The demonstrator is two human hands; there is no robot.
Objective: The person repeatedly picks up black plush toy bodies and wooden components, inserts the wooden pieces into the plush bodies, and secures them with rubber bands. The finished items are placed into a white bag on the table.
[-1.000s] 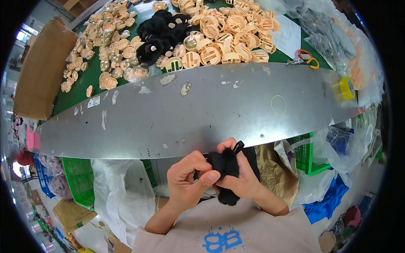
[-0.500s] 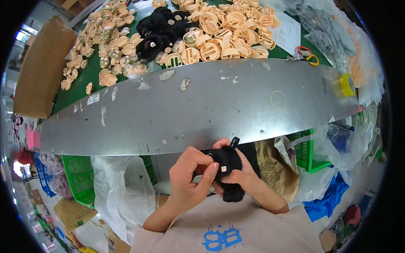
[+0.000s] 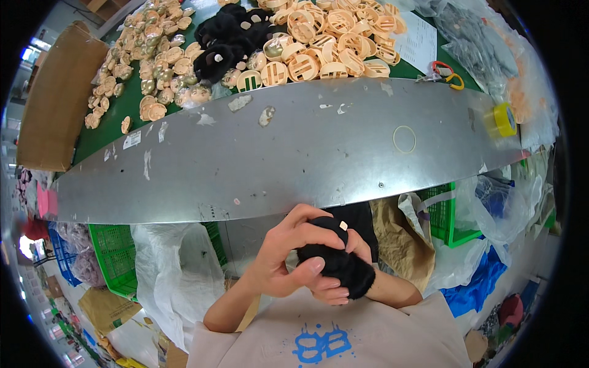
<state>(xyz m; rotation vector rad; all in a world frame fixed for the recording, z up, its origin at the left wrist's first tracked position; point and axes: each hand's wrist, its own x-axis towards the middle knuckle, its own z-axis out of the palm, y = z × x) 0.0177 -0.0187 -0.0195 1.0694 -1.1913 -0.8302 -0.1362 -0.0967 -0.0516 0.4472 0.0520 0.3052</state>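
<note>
In front of my chest, just below the worktable's near edge, I hold a small black plush piece (image 3: 348, 270) with a small cream patch on its top. My left hand (image 3: 283, 248) curls round its left side, thumb and fingers closed on it. From the right, my right hand (image 3: 361, 246) grips it too, partly hidden behind the black fur. More black plush pieces (image 3: 224, 37) lie heaped at the far side of the table. Beside them is a pile of peach-coloured round slotted plastic parts (image 3: 304, 66).
A bare steel strip (image 3: 276, 153) forms the table's near side, with a rubber band (image 3: 394, 138) on it. Scissors (image 3: 453, 81) and yellow tape (image 3: 505, 119) lie at right. Rounded shell parts (image 3: 156, 67) and cardboard (image 3: 52, 104) are at left. Green crates (image 3: 116, 257) stand below.
The plush piece has been turned over in my hands, so its cream patch now sits higher and the black tag is out of sight. My left hand has moved right and wrapped round it.
</note>
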